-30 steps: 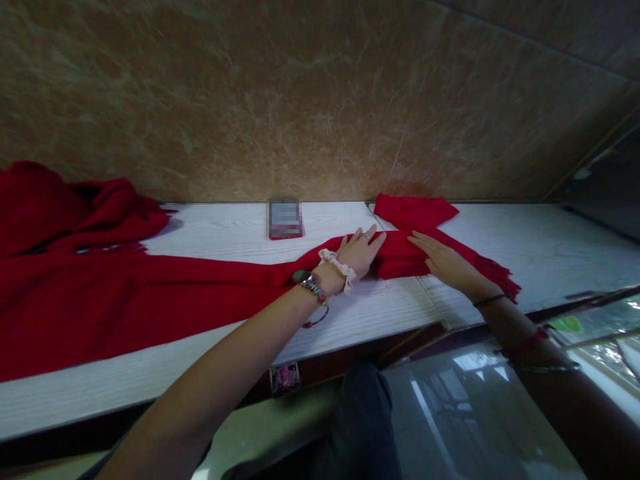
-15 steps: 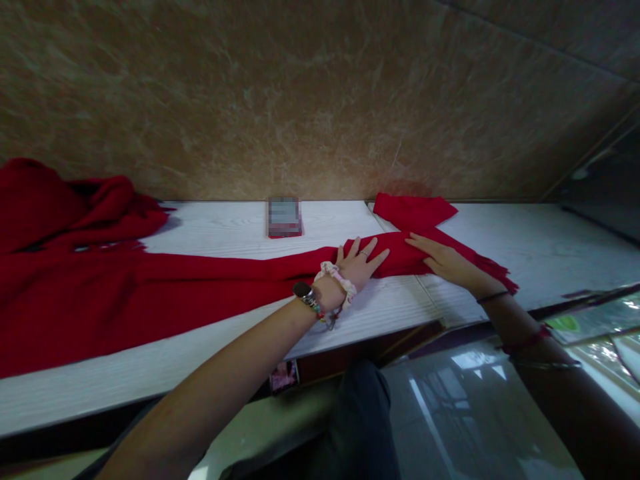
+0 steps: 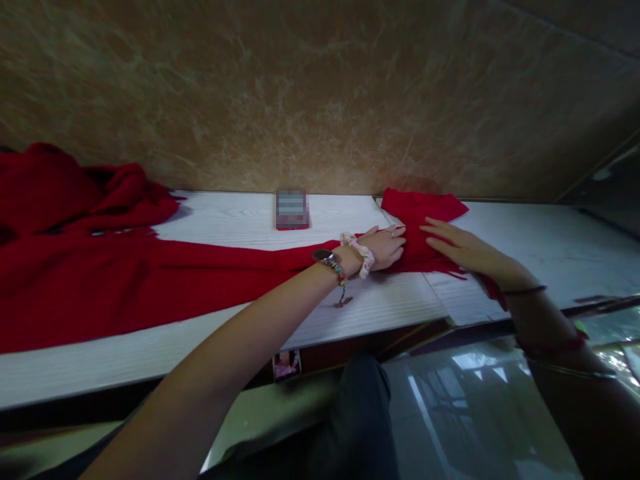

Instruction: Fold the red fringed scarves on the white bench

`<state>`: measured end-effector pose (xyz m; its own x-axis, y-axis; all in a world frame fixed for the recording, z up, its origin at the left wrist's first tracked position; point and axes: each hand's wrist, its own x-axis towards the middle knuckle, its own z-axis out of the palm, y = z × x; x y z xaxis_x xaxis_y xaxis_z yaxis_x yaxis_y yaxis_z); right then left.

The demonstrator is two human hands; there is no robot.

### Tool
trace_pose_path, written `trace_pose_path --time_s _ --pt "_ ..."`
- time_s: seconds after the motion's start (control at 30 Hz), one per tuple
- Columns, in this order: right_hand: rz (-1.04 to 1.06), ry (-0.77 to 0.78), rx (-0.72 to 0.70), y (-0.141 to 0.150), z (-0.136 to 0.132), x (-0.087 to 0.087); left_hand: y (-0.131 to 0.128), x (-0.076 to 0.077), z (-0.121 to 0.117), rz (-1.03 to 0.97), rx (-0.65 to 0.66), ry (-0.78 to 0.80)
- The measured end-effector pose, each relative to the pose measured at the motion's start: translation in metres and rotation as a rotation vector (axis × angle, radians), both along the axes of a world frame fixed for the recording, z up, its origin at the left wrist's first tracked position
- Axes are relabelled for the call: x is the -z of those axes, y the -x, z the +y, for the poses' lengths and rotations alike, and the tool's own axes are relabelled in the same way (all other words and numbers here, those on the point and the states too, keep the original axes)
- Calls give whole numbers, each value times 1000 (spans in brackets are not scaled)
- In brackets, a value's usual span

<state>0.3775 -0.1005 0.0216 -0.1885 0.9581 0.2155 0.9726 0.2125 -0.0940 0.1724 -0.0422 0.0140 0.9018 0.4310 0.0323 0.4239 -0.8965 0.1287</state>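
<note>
A long red scarf point(image 3: 220, 275) with fringed ends runs lengthwise along the white wood-grain surface. Toward its right part the cloth narrows and lies in overlapping layers. My left hand point(image 3: 384, 247), with a ring, a scrunchie and a watch at the wrist, rests on those layers, fingers a little bent and apart. Just right of it, my right hand point(image 3: 467, 250) lies over the cloth with its fingers stretched out, holding nothing. A red flap point(image 3: 425, 203) sticks out behind the hands, close to the wall. Some fringe shows below the right fingertips; cloth under the right wrist is partly hidden.
Bunched red fabric point(image 3: 45, 190) with fringe lies at the far left. A small red-edged object point(image 3: 292, 209), its face blurred, sits near the marble-patterned wall point(image 3: 250, 100). Below the front edge a picture-like item point(image 3: 287, 365) shows beside a glossy floor point(image 3: 450, 400).
My left hand has slid right along the scarf, its fingers drawing closer together. My right hand has shifted slightly right. Fringe now shows under the right hand, and the view has moved a little.
</note>
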Motion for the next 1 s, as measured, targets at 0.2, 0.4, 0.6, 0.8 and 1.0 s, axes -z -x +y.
trace_pose_path --time_s 0.2,0.4,0.6,0.8,1.0 --pt "-45 -68 154 21 24 36 -3 30 10 -48 22 2" --pt "-49 -25 199 4 20 63 18 41 14 -55 77 35" --pt "-229 -127 260 32 19 28 19 42 12 -65 53 11" --pt "-71 -79 59 33 26 47 21 45 12 -69 40 -31" --pt "13 -134 -22 12 32 67 25 47 11 -63 2 -31"
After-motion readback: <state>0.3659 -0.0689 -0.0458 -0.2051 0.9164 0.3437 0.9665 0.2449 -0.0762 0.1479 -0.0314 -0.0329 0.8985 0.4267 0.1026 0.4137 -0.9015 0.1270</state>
